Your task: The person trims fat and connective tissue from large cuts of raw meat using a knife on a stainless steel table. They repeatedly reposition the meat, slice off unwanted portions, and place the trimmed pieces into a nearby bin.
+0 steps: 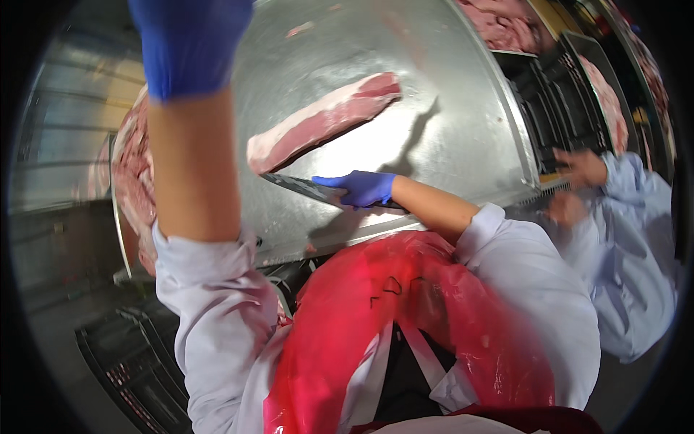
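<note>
A long piece of raw pork loin (pixel 325 121), pink with a pale fat layer, lies slantwise on the steel table (pixel 477 116). My right hand (pixel 367 188), in a blue glove, is wrapped round the handle of a knife (pixel 300 187). The blade points left, with its tip close to the loin's near left end; whether they touch I cannot tell. High on the left, my left hand (pixel 189 47), also gloved in blue, reaches forward past the meat. Its fingers are cut off by the picture's upper edge.
A heap of raw meat (pixel 132 163) sits left of the table, partly behind my left forearm. Meat (pixel 506 25) and black crates (pixel 546 108) stand along the right. A co-worker's blurred hands (pixel 584 169) are near the table's right corner. Another black crate (pixel 137 369) is at lower left.
</note>
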Demonstrator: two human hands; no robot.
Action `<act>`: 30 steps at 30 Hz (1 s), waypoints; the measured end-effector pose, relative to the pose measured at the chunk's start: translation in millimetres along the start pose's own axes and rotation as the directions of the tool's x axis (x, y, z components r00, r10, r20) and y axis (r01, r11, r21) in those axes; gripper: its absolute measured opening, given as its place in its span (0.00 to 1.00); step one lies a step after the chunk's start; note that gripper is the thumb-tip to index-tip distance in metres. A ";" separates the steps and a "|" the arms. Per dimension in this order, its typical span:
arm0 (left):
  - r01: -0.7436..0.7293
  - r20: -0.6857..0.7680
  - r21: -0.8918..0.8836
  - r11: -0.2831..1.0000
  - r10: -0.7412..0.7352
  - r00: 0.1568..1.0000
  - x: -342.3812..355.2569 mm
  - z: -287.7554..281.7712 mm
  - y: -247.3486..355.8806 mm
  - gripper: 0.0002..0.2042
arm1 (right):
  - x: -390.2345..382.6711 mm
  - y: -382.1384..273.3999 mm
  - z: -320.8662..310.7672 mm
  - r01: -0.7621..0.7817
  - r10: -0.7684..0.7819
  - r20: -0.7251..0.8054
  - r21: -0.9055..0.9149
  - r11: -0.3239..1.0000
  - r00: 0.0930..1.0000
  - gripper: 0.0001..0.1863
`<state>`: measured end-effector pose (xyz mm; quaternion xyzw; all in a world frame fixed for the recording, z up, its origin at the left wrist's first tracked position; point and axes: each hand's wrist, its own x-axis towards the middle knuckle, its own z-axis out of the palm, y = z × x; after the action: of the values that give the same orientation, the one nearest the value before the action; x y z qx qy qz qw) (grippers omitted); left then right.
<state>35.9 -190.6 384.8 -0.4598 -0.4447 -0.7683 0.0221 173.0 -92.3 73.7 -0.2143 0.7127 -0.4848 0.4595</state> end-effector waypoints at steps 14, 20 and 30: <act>0.331 -0.399 0.917 -0.223 -0.554 0.730 -390.3 -14.8 -188.9 0.26 | -188.4 144.3 -13.9 -0.133 0.261 -0.456 0.294 0.946 0.851 0.38; 0.201 -0.377 0.926 -0.321 -0.743 0.552 -398.9 -18.7 -200.7 0.17 | -120.9 125.2 -36.9 -0.196 0.161 -0.423 -0.039 0.980 0.892 0.35; 0.298 -0.210 0.954 -0.040 -0.799 0.563 -384.7 26.9 -204.8 0.13 | -27.1 140.8 -41.2 -0.263 0.050 -0.448 -0.428 0.865 0.893 0.38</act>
<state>185.2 -192.3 -25.5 -0.2685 -0.9418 -0.1560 -0.1288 170.4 10.1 -34.7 -0.1506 0.9074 -0.2887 0.2657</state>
